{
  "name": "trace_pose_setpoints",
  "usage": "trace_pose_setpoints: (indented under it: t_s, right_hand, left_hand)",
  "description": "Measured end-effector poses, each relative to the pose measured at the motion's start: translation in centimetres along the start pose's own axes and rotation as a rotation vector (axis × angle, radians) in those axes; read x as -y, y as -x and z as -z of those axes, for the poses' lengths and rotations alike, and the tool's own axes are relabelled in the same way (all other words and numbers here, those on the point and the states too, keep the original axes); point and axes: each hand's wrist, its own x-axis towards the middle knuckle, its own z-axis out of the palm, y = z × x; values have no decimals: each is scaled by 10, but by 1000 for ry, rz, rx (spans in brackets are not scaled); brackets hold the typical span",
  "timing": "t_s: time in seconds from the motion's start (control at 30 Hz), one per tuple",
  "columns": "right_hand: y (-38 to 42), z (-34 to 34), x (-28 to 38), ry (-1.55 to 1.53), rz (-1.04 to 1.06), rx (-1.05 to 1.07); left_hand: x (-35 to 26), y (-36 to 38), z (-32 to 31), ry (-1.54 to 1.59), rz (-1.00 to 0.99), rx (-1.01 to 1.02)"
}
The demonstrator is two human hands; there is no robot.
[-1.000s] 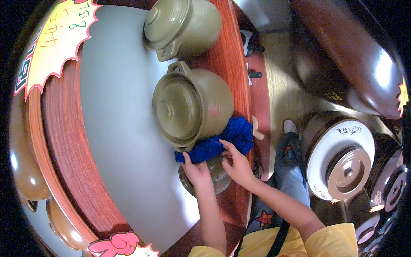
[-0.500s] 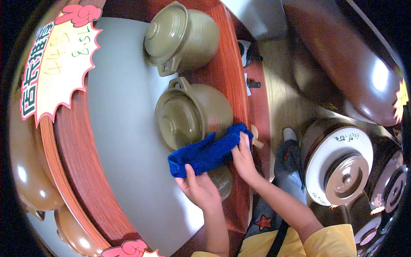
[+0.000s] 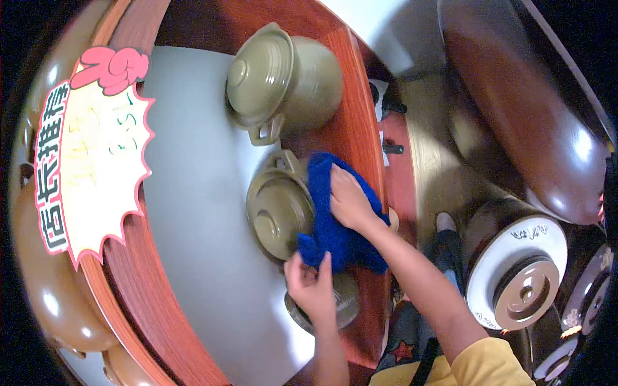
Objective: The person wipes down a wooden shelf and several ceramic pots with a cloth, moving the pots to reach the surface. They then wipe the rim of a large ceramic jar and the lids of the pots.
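Observation:
A blue cloth [image 3: 344, 241] lies draped over the side of an olive-green lidded pot [image 3: 278, 215], hiding much of its body. On top of the cloth, my right hand [image 3: 353, 201] presses it against the pot, fingers bent into the fabric. My left hand [image 3: 311, 293] is at the cloth's lower edge. Its thumb and forefinger are apart, with the fingertips at or near a loose corner; the other fingers curl inward. Behind my left hand a smaller glassy-looking lid or pot [image 3: 344, 299] is partly hidden.
A second olive-green lidded pot [image 3: 283, 83] stands on the same red-brown wooden shelf [image 3: 360, 128]. A starburst price sign [image 3: 103, 161] is at the left. Large brown jars [image 3: 528, 116] and a white-topped jar [image 3: 515, 244] stand on the floor at right.
The cloth, earlier stretched folded between both hands, is now spread over the pot's side. My right hand has moved onto it; my left hand's grip has loosened. The view has shifted slightly.

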Motion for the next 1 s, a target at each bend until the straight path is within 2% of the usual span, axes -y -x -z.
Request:
trace_pose_setpoints:
  t_s: [0.07,0.13,0.2,0.27,0.3,0.33,0.4,0.43,0.47,0.53,0.57,0.63,0.67,0.73,0.8,0.87,1.0]
  right_hand:
    - [-3,-2,-22,-140,-140,-28]
    - [-1,7,-31,-310,-282,61]
    - [2,5,-41,-321,-214,119]
    - [1,9,-30,-338,-26,-65]
    - [-10,40,-1,-579,-275,136]
    - [-20,42,9,-575,-272,139]
    - [-36,39,25,-1074,-567,149]
    - [-48,50,39,-1063,-512,267]
    - [-54,32,39,-1069,-515,272]
    - [-66,-7,35,-639,31,-25]
    - [-74,-11,36,-643,31,-18]
    - [-91,-15,36,-117,303,18]
    - [-99,-15,38,-125,299,19]
    - [-115,-15,40,-173,40,325]
    - [-124,-18,38,-130,38,309]
    - [-126,-20,37,-249,7,298]
    - [-123,-23,28,-225,-159,249]
  left_hand:
    - [-9,3,-6,-274,-130,74]
    - [-10,4,-18,-428,-271,122]
    - [-23,6,-29,-391,-225,163]
    - [-26,6,-36,-327,-279,93]
    - [-28,5,-39,-271,-334,25]
    - [-31,4,-42,-267,-333,21]
    - [-38,6,-43,-211,-382,-177]
    - [-39,7,-43,-243,-349,-192]
    - [-39,7,-44,-252,-346,-194]
    - [-40,4,-52,132,-97,-255]
    - [-38,0,-53,129,-95,-261]
    - [-32,-8,-55,95,26,-274]
    - [-30,-11,-55,86,27,-275]
    - [-26,-17,-57,194,127,-282]
    - [-20,-22,-60,204,91,-282]
    - [-19,-23,-60,213,60,-280]
    - [-20,-29,-61,200,72,-280]
